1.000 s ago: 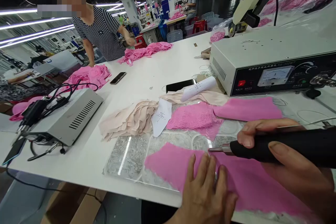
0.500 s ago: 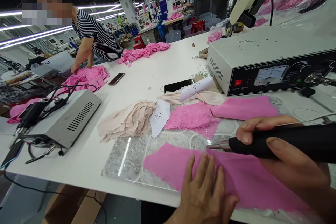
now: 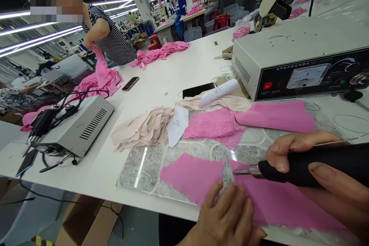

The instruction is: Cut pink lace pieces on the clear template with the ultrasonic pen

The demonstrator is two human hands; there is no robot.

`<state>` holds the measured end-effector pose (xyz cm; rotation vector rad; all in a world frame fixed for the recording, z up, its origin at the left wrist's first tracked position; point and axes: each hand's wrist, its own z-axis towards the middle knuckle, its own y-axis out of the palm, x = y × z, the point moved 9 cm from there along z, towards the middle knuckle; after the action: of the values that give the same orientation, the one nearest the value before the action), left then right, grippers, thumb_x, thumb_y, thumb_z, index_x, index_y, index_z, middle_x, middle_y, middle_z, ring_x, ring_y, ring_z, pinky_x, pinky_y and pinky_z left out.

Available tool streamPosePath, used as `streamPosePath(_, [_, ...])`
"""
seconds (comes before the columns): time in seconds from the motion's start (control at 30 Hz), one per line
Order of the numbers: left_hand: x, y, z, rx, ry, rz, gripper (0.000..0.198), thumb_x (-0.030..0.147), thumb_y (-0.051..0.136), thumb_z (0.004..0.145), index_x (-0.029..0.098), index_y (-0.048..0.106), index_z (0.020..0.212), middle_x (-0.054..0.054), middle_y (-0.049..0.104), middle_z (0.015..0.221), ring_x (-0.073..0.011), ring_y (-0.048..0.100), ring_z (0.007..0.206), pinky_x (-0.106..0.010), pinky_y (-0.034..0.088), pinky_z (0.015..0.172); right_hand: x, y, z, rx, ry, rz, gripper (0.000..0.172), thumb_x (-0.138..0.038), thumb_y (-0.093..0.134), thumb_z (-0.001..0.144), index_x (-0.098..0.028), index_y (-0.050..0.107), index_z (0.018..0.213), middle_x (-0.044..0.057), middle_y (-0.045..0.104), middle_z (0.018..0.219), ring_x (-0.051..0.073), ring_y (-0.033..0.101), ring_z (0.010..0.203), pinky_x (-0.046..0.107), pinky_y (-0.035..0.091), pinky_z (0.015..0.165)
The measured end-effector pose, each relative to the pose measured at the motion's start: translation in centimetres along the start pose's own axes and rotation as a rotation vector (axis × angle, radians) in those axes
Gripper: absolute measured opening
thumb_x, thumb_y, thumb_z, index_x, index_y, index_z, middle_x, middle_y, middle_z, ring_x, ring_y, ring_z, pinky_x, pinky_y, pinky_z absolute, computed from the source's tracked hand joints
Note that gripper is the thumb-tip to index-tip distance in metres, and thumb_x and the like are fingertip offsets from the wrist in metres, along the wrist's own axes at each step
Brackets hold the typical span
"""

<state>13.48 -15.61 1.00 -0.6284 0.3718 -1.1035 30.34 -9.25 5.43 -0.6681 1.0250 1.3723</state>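
Note:
My right hand (image 3: 325, 177) grips the black handle of an ultrasonic hand tool (image 3: 300, 163). The tool's metal tip points left, over the upper left corner of the larger pink fabric piece (image 3: 276, 198). My left hand (image 3: 226, 215) lies at the lower edge of the pink fabric, fingers bent and close together, thumb apart and partly hidden. Left of a narrow wedge-shaped gap lies a smaller pink fabric piece (image 3: 193, 177); my left fingers cover the lower end of this gap. Both pieces rest on a clear patterned mat (image 3: 141, 169).
Behind the mat lie beige fabric layers (image 3: 144, 128), white paper templates (image 3: 177, 123) and a folded pink piece (image 3: 279, 116). A grey control box (image 3: 288, 54) stands right, another box (image 3: 77, 127) left. Across the table, a person in stripes (image 3: 112, 38) handles pink garments (image 3: 100, 78).
A gap now shows between the two pink pieces where they met before. My left hand has drawn slightly back, its fingers closer together. The person opposite has lifted some pink cloth.

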Motion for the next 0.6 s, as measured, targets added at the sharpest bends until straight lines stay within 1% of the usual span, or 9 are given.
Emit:
streamPosePath(0.13, [0.0,0.12,-0.21,-0.026,-0.004,-0.007,0.03,0.034,0.052,0.091,0.011,0.071,0.094,-0.01,0.073,0.103,-0.0221,0.063,0.113,-0.039,0.035,0.113,-0.18,0.02,0.13,-0.003,-0.005,-0.027,0.011,-0.036,0.063,0.088,-0.026,0.059,0.091,0.003,0.061,0.079,0.016,0.057,0.059,0.032,0.057,0.06])
streamPosePath(0.3, [-0.21,0.2,-0.43,-0.051,-0.011,-0.024,0.03,0.034,0.054,0.091,0.009,0.07,0.098,-0.011,0.073,0.103,-0.0232,0.062,0.113,-0.04,0.034,0.113,-0.67,0.5,0.27,-0.043,-0.033,-0.055,0.009,-0.035,0.062,0.09,-0.027,0.059,0.091,0.002,0.062,0.078,0.016,0.059,0.059,0.031,0.058,0.059])
streamPosePath(0.37, [-0.31,0.07,-0.46,-0.045,-0.017,-0.027,0.031,0.035,0.054,0.092,0.009,0.07,0.098,-0.011,0.073,0.102,-0.023,0.063,0.112,-0.04,0.035,0.113,-0.68,0.39,0.24,-0.023,-0.023,-0.032,0.01,-0.037,0.064,0.089,-0.027,0.06,0.09,0.002,0.061,0.076,0.016,0.059,0.059,0.031,0.057,0.058])
streamPosePath(0.47, [-0.3,-0.14,-0.45,-0.047,-0.009,-0.028,0.031,0.034,0.053,0.092,0.009,0.07,0.097,-0.011,0.073,0.103,-0.0228,0.063,0.112,-0.039,0.037,0.11,-0.21,0.0,0.03,0.01,0.035,0.039,0.014,-0.039,0.066,0.086,-0.027,0.06,0.089,0.002,0.061,0.076,0.016,0.057,0.057,0.03,0.056,0.055])
streamPosePath(0.6, [-0.2,-0.32,-0.47,-0.064,0.011,-0.053,0.031,0.034,0.054,0.091,0.009,0.07,0.098,-0.01,0.073,0.104,-0.0221,0.062,0.112,-0.037,0.04,0.106,0.05,-0.11,-0.36,-0.013,0.059,0.093,0.012,-0.037,0.064,0.086,-0.026,0.061,0.09,0.003,0.06,0.077,0.014,0.055,0.052,0.028,0.054,0.051])
